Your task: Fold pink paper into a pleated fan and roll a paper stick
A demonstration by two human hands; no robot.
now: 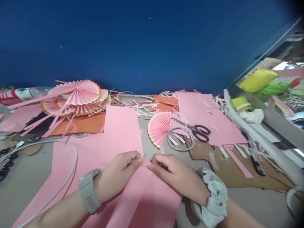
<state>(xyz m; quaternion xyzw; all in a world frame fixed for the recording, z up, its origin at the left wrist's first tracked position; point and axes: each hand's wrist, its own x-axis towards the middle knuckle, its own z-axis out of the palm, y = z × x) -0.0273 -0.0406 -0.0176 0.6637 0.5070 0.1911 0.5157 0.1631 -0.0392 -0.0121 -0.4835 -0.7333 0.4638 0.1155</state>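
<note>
A large pink paper sheet [154, 202] is bent over near the bottom centre. My left hand [125, 166], with a grey watch at the wrist, pinches its upper edge between thumb and fingers. Close by on the right, my right hand [168, 169] grips the same edge, a pale green scrunchie around that wrist. More pink paper [121, 123] lies flat beneath and behind my left hand. Just beyond my right hand rest a folded pink paper fan [159, 128] with a cream edge, a roll of tape [180, 148] and black-handled scissors [201, 132].
Pleated pink fans [83, 91] pile up at the back left beside a bottle [19, 96]. A white cable [75, 158] curves across the left. Brown cardboard [228, 171], a cutter [257, 166] and paper strips lie right. A blue partition [142, 47] stands behind.
</note>
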